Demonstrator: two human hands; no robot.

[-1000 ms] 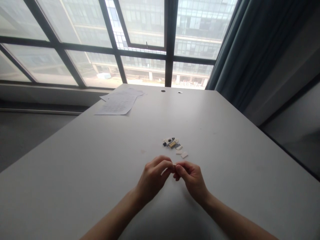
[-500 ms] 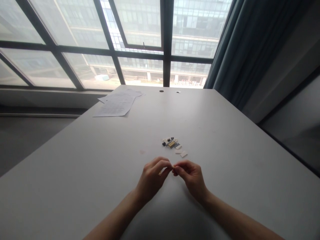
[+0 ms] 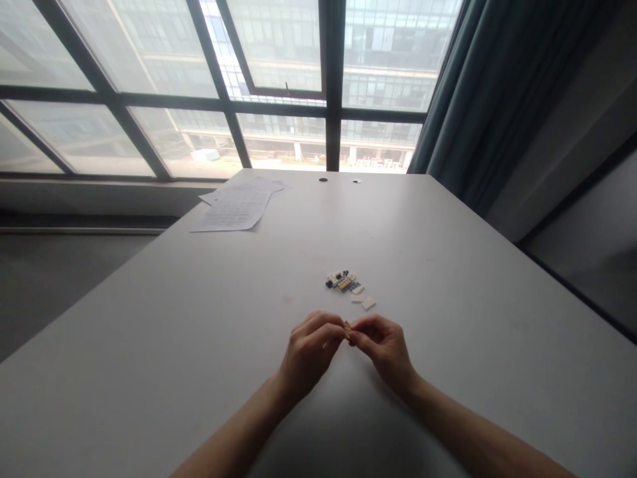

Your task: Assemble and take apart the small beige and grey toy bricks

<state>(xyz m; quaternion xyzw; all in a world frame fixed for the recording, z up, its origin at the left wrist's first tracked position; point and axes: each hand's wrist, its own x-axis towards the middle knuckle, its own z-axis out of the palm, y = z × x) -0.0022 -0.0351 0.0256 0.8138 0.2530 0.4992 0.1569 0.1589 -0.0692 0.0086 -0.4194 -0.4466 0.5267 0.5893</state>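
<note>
Between my fingertips is a small tan building brick (image 3: 347,328), mostly covered by the fingers. My left hand (image 3: 314,342) pinches it from the left side. From the right, my right hand (image 3: 383,342) grips it between thumb and fingers. Just beyond the hands lies a small pile of building bricks (image 3: 343,283) in white, black, grey and tan. Two flat white pieces (image 3: 368,303) rest at the near edge of the pile, closest to my right hand.
The white table (image 3: 209,358) stretches away to the window (image 3: 288,133). Printed sheets of paper (image 3: 233,207) lie at its far left. Two round holes (image 3: 323,180) show near the far edge. A dark blue curtain (image 3: 478,113) hangs at the right.
The tan brick shows more between the fingertips now and looks turned more upright. My left fingers have shifted slightly right, closer to the right hand. The pile has not visibly changed.
</note>
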